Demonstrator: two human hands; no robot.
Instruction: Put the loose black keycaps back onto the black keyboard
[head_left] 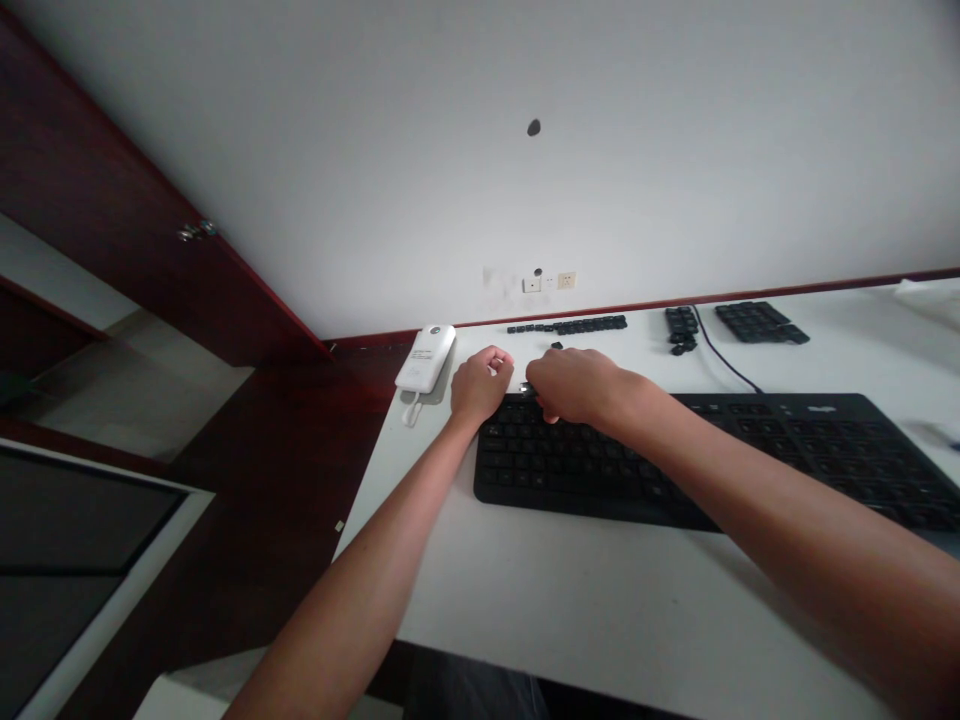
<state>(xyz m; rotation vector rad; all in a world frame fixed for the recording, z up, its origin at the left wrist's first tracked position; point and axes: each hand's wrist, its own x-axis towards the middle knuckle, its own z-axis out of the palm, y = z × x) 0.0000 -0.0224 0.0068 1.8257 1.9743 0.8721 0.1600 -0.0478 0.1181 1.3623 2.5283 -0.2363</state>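
A black keyboard (570, 500) lies on the white table, with its keycaps off in places. My right hand (574, 382) is over its upper left part, fingers closed round a small tool with a shiny metal end (526, 388); the tool's kind cannot be made out. Beside the keyboard's far left corner rests my left hand (482, 385), its fingers curled in; whatever they may hold is hidden. A single loose black keycap (556, 346) sits just beyond my right hand.
Rows of black keycaps (592, 325) line the table's back edge. More keycaps stand in groups, a narrow one (681, 328) and a wide one (761, 322), with the keyboard cable (724, 355) between them. A white power bank (426, 358) lies near the left edge of the table (525, 590).
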